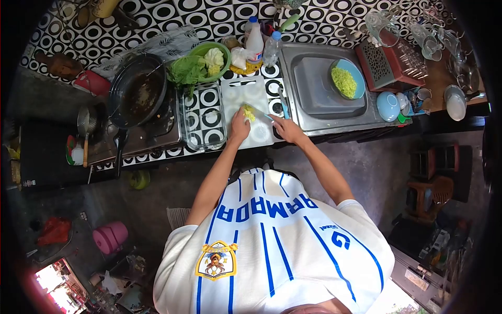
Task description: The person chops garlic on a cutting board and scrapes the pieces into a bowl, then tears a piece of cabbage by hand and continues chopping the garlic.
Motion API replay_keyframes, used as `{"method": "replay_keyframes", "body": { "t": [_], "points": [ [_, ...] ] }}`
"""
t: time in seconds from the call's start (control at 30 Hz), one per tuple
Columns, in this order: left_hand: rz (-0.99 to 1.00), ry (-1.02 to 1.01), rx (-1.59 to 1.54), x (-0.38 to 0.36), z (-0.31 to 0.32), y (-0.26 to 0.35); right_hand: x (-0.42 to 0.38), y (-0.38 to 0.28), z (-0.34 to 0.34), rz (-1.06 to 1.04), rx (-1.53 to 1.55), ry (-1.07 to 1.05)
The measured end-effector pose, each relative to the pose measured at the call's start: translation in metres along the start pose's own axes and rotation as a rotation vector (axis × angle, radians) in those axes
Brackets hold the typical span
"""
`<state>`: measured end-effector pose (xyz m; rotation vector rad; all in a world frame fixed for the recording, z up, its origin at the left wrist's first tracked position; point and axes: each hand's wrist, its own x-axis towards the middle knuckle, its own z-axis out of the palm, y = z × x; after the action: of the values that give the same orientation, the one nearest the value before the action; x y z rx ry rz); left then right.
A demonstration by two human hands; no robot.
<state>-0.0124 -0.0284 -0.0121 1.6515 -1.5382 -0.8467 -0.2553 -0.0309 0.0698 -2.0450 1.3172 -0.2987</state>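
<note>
On a white cutting board lies a small pale yellow-green piece of cabbage. My left hand presses its bent fingers onto the cabbage from the left. My right hand is closed around the handle of a knife, whose blade points left across the board to the cabbage. A second knife with a blue handle rests on the tiled counter, just right of the board. Left of the board sits a clear glass dish.
A green bowl with leafy greens and cabbage stands behind the glass dish. Bottles stand behind the board. In the sink, a blue bowl of shredded cabbage rests on a grey tub. A black wok occupies the stove at left.
</note>
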Motion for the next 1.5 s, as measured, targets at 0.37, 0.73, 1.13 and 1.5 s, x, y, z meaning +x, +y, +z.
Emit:
{"method": "replay_keyframes", "body": {
  "t": [0.37,0.73,1.13,1.5],
  "points": [
    [-0.060,0.048,-0.087,-0.002,-0.007,0.008,-0.004,0.000,-0.045,-0.032,-0.134,-0.025],
    [0.306,-0.212,0.125,-0.006,-0.073,0.032,0.031,-0.026,-0.078,-0.389,-0.322,-0.167],
    [0.075,-0.075,0.138,-0.023,-0.052,0.036,0.036,-0.018,-0.045,-0.391,-0.460,0.109],
    [0.133,-0.026,0.219,-0.024,-0.031,0.027,0.037,0.022,-0.013,-0.292,-0.329,0.108]
  ]
}}
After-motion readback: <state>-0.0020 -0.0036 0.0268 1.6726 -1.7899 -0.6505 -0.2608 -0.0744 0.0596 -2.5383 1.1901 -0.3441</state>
